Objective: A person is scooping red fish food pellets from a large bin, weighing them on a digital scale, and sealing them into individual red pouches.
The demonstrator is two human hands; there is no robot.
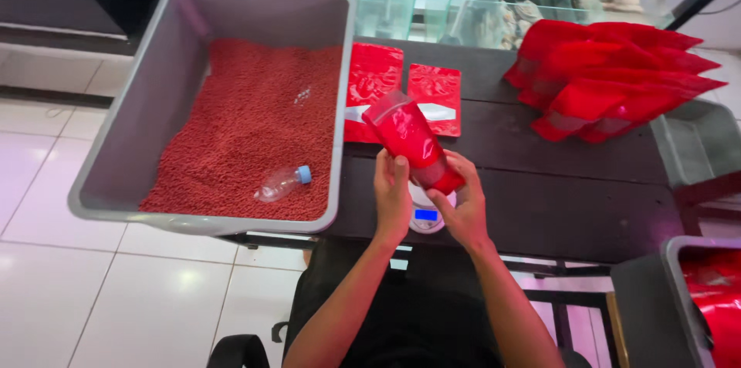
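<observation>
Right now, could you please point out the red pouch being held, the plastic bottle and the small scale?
Red pouch [409, 139], head view, middle of its front.
Plastic bottle [279, 184], head view, clear body.
Scale [425, 216], head view, blue display.

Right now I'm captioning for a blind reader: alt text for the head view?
Both hands, left hand and right hand, hold a filled red plastic pouch over a small white scale on a dark table, beside a grey tub of red pellets.

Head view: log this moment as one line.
left hand: holds red pouch | right hand: holds pouch base | pouch: tilted, over small scale | grey tub: red pellets, plastic bottle
</observation>
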